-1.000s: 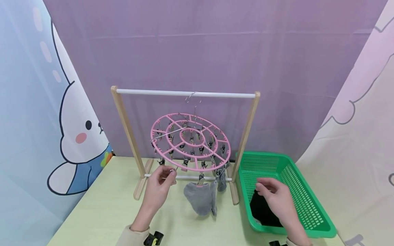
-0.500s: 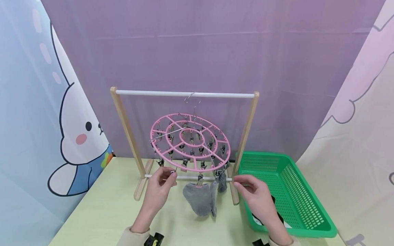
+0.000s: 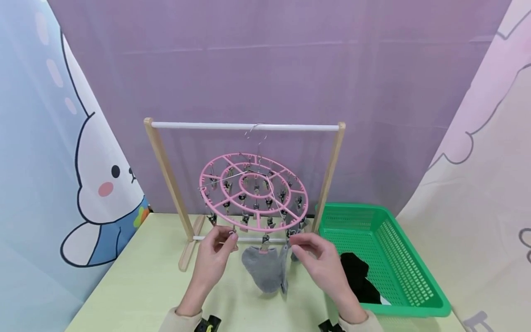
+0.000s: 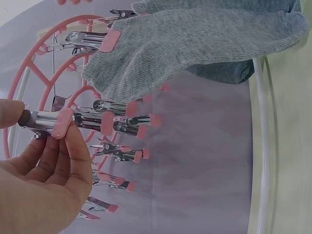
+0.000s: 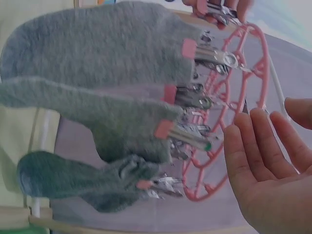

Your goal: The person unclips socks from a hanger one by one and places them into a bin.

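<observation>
The left hand [image 3: 212, 256] pinches a clip [image 4: 46, 122] just under the near edge of the pink hanger [image 3: 257, 228] — the clip's long axis roughly upright, pink tip down, like the clips around it. The right hand [image 3: 321, 263] holds nothing, its fingers and thumb apart near the hanger's right side. From the right hand, the held clip lies to the left, with a grey sock [image 3: 262, 269] hanging between the two hands; three clipped grey socks show in the right wrist view.

The hanger hooks over the white bar [image 3: 244, 126] of a wooden rack [image 3: 167, 170] that stands on the surface [image 3: 137, 276]. To the right is a green basket [image 3: 410, 310], nearer the right hand than the left. In its near left part lies bunched black cloth [image 3: 357, 276] — I cannot tell how many pieces — with a bit of white [image 3: 385, 301] beside it.
</observation>
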Demonstrator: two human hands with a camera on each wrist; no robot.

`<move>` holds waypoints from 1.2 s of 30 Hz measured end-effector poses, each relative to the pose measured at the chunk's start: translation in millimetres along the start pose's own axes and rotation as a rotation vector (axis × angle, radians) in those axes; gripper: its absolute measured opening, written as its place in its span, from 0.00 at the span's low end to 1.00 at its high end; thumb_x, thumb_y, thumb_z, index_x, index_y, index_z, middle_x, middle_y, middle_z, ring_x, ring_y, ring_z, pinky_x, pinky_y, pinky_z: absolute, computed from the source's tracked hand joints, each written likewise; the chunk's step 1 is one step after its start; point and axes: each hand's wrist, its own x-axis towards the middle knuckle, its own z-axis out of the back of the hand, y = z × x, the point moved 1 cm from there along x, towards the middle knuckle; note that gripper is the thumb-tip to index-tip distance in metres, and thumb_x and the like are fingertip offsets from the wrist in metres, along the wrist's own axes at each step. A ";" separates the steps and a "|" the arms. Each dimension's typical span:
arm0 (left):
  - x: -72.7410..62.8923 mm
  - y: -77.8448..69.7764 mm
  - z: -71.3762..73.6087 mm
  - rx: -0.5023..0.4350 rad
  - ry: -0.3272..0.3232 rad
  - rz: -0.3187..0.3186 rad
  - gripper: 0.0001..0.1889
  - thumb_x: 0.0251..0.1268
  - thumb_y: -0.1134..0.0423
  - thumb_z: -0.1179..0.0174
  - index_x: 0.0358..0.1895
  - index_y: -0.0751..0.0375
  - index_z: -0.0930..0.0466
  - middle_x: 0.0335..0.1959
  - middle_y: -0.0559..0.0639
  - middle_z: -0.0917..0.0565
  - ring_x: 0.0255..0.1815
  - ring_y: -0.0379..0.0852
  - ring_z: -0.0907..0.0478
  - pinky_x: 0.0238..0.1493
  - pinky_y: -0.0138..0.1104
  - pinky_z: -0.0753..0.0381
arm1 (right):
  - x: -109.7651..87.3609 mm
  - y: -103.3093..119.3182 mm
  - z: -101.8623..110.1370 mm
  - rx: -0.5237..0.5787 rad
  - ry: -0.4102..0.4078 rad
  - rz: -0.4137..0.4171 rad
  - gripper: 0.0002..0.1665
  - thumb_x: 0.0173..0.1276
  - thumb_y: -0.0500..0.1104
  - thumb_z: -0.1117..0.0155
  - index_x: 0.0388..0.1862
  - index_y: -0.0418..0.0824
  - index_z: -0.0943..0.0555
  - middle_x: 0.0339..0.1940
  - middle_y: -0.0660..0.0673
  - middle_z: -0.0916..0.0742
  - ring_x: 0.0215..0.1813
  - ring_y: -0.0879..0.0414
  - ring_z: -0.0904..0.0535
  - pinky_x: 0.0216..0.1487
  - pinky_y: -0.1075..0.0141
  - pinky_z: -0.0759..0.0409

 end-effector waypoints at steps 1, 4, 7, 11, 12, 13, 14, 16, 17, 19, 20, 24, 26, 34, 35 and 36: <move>-0.1 0.0 0.1 0.000 -0.001 -0.001 0.09 0.74 0.65 0.39 0.50 0.66 0.20 0.38 0.57 0.18 0.37 0.46 0.17 0.41 0.35 0.15 | 0.5 -0.8 -2.9 0.002 0.002 -0.002 0.13 0.71 0.35 0.33 0.51 0.31 0.16 0.48 0.39 0.12 0.49 0.50 0.15 0.54 0.68 0.18; -0.7 0.3 0.3 -0.001 0.001 0.001 0.09 0.74 0.65 0.39 0.50 0.66 0.20 0.38 0.57 0.18 0.36 0.46 0.17 0.41 0.35 0.14 | 0.7 -3.7 -10.7 0.009 0.011 -0.034 0.11 0.70 0.34 0.33 0.51 0.34 0.15 0.48 0.41 0.12 0.50 0.48 0.15 0.54 0.68 0.18; -1.5 0.8 0.4 -0.002 0.002 0.002 0.09 0.73 0.65 0.38 0.50 0.66 0.20 0.38 0.57 0.18 0.36 0.46 0.17 0.41 0.35 0.14 | 0.6 -7.8 -17.7 0.009 0.037 -0.074 0.12 0.70 0.35 0.32 0.52 0.36 0.15 0.49 0.42 0.12 0.52 0.48 0.15 0.56 0.66 0.19; -2.2 0.9 0.3 0.003 0.003 0.000 0.08 0.74 0.65 0.39 0.49 0.65 0.20 0.38 0.57 0.18 0.36 0.47 0.17 0.41 0.34 0.15 | 1.6 -13.9 -25.6 -0.004 0.090 -0.095 0.16 0.70 0.36 0.32 0.55 0.35 0.17 0.53 0.41 0.13 0.56 0.44 0.17 0.60 0.63 0.20; -2.3 0.9 0.2 0.005 0.002 -0.001 0.08 0.74 0.65 0.39 0.49 0.65 0.20 0.38 0.57 0.18 0.36 0.47 0.17 0.41 0.34 0.15 | 1.9 -15.1 -27.2 -0.007 0.099 -0.095 0.17 0.70 0.36 0.32 0.56 0.34 0.17 0.54 0.40 0.13 0.57 0.43 0.17 0.61 0.61 0.20; -2.3 0.8 0.2 0.006 0.002 -0.001 0.08 0.74 0.65 0.39 0.49 0.65 0.20 0.38 0.57 0.18 0.36 0.47 0.17 0.41 0.34 0.15 | 2.3 -16.1 -28.8 -0.006 0.103 -0.095 0.17 0.69 0.36 0.31 0.56 0.34 0.18 0.55 0.40 0.14 0.58 0.42 0.18 0.62 0.60 0.21; -2.4 0.7 0.1 0.008 0.003 0.000 0.08 0.74 0.65 0.39 0.49 0.65 0.20 0.38 0.57 0.18 0.36 0.47 0.17 0.41 0.34 0.15 | 2.6 -17.0 -30.2 -0.005 0.103 -0.096 0.18 0.69 0.36 0.31 0.56 0.33 0.18 0.55 0.39 0.14 0.59 0.41 0.18 0.63 0.59 0.21; -2.7 0.6 0.0 0.009 0.000 0.002 0.08 0.73 0.65 0.39 0.49 0.65 0.20 0.38 0.57 0.18 0.36 0.47 0.17 0.40 0.35 0.15 | 2.6 -18.5 -32.8 -0.002 0.102 -0.094 0.18 0.68 0.34 0.31 0.56 0.32 0.18 0.55 0.38 0.14 0.59 0.40 0.19 0.63 0.57 0.21; -2.9 0.6 -0.1 0.012 -0.001 0.003 0.08 0.73 0.66 0.39 0.49 0.65 0.20 0.37 0.56 0.18 0.36 0.47 0.17 0.40 0.35 0.15 | 2.3 -18.8 -34.1 -0.003 0.101 -0.094 0.17 0.68 0.34 0.31 0.56 0.32 0.18 0.55 0.38 0.14 0.59 0.40 0.18 0.63 0.57 0.21; -3.3 0.7 0.0 0.014 -0.003 0.006 0.07 0.73 0.66 0.39 0.49 0.65 0.20 0.37 0.56 0.18 0.36 0.47 0.17 0.40 0.35 0.15 | 1.6 -19.8 -36.4 -0.011 0.097 -0.100 0.17 0.68 0.34 0.31 0.55 0.32 0.18 0.54 0.38 0.14 0.57 0.41 0.18 0.62 0.57 0.20; -3.6 0.6 0.1 0.015 -0.003 0.008 0.07 0.73 0.66 0.39 0.48 0.65 0.20 0.37 0.56 0.18 0.36 0.47 0.17 0.40 0.35 0.15 | 1.1 -20.3 -37.3 -0.020 0.096 -0.106 0.17 0.68 0.34 0.31 0.55 0.33 0.18 0.54 0.38 0.13 0.56 0.42 0.17 0.61 0.58 0.20; -4.1 0.2 0.6 0.018 -0.002 0.012 0.07 0.73 0.65 0.39 0.48 0.65 0.20 0.38 0.57 0.18 0.36 0.47 0.17 0.40 0.35 0.15 | -0.6 -23.0 -40.9 0.006 0.096 -0.157 0.16 0.69 0.34 0.31 0.54 0.33 0.17 0.51 0.38 0.13 0.53 0.45 0.17 0.57 0.65 0.18; -4.0 0.0 0.8 0.017 -0.002 0.015 0.07 0.73 0.65 0.39 0.48 0.65 0.20 0.38 0.57 0.18 0.36 0.46 0.17 0.40 0.35 0.15 | -1.3 -25.5 -42.9 0.022 0.098 -0.177 0.16 0.68 0.34 0.31 0.54 0.32 0.18 0.50 0.38 0.13 0.52 0.46 0.16 0.54 0.68 0.18; -1.4 -0.5 1.3 0.010 0.001 0.017 0.07 0.73 0.66 0.39 0.49 0.65 0.20 0.38 0.55 0.18 0.36 0.46 0.17 0.40 0.38 0.14 | -2.6 -42.9 -49.3 -0.036 0.175 -0.197 0.17 0.69 0.37 0.31 0.54 0.30 0.18 0.44 0.40 0.13 0.45 0.50 0.16 0.47 0.68 0.17; -1.0 -0.4 1.5 0.010 0.004 0.021 0.07 0.73 0.66 0.39 0.49 0.65 0.20 0.39 0.56 0.18 0.36 0.46 0.17 0.41 0.39 0.14 | -2.6 -44.3 -49.7 -0.043 0.190 -0.197 0.17 0.70 0.38 0.31 0.53 0.30 0.17 0.43 0.41 0.13 0.44 0.51 0.16 0.45 0.68 0.18; -0.7 -0.3 1.9 0.011 0.005 0.023 0.08 0.74 0.66 0.39 0.49 0.65 0.20 0.39 0.57 0.18 0.36 0.47 0.17 0.41 0.38 0.14 | -2.6 -45.3 -50.0 -0.045 0.203 -0.198 0.16 0.70 0.38 0.31 0.52 0.30 0.17 0.42 0.41 0.13 0.43 0.52 0.16 0.44 0.68 0.18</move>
